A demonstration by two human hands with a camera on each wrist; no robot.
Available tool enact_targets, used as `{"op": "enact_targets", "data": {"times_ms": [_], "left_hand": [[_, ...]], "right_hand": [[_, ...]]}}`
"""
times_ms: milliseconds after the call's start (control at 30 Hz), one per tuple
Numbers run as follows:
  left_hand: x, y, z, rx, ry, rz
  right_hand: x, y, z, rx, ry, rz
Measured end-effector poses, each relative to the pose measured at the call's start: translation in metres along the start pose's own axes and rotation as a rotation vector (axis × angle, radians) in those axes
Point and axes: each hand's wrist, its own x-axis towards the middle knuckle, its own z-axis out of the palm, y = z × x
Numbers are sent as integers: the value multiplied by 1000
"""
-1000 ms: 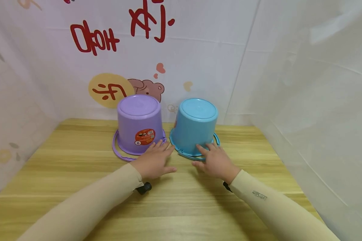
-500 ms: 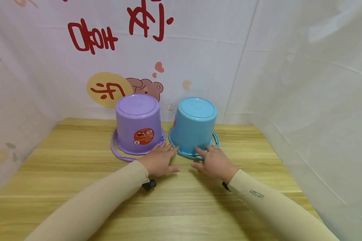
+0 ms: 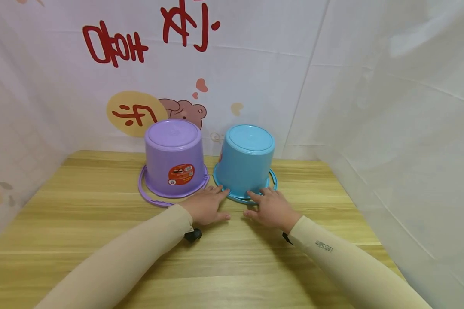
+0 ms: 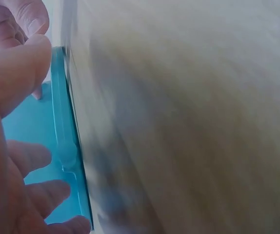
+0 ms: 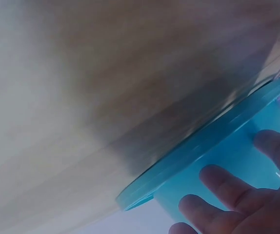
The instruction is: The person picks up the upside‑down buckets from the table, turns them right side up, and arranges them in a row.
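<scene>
A purple bucket [image 3: 174,156] and a blue bucket [image 3: 243,167] stand upside down side by side on the wooden table, handles lying around their rims. My left hand [image 3: 206,207] reaches to the near left side of the blue bucket's rim, fingers spread; its palm side is hidden in the head view. In the left wrist view its fingers lie beside the blue handle [image 4: 61,107]. My right hand [image 3: 273,210] is at the blue bucket's near right side, with loosely bent fingers against or close to its wall; exact contact cannot be told. Neither hand grips anything.
The wooden table [image 3: 232,274] ends at a white printed curtain [image 3: 255,64] behind both buckets. Another white sheet [image 3: 402,128] hangs along the right side. A red label [image 3: 181,174] marks the purple bucket's front.
My left hand has shifted right, away from the purple bucket's front and toward the blue rim. The right hand stays by the blue bucket. The head view has drifted slightly; both buckets appear unmoved.
</scene>
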Motion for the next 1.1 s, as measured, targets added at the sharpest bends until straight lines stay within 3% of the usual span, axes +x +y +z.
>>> {"op": "enact_targets", "data": {"times_ms": [333,600,1100], "left_hand": [[6,4,0,23,-35,-14],[4,3,-2,46,-6,-26],[7,3,5,76,15,-16]], "right_hand": [[5,4,5,3,-43,-7],[7,5,6,10,-95,-18],[10,7,11,-39,-92,-33]]}}
